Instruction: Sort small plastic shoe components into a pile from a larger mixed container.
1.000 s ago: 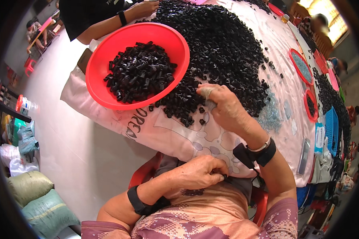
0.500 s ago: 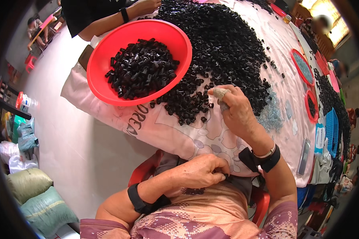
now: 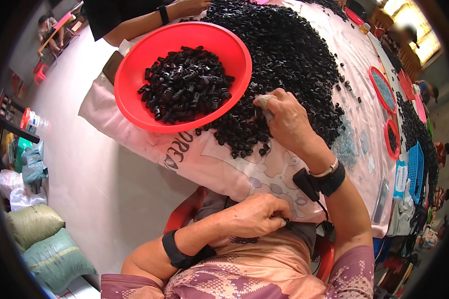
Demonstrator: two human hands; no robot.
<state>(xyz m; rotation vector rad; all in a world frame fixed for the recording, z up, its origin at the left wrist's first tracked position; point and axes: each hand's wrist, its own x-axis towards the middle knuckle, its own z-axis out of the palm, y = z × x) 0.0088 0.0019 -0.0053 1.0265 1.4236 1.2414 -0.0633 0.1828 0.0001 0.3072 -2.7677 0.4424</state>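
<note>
Cloth lies bare between black pieces and near edge.

Fisheye camera is looking down from wearer's head, facing the table, viewing left hand and right hand closely
</note>
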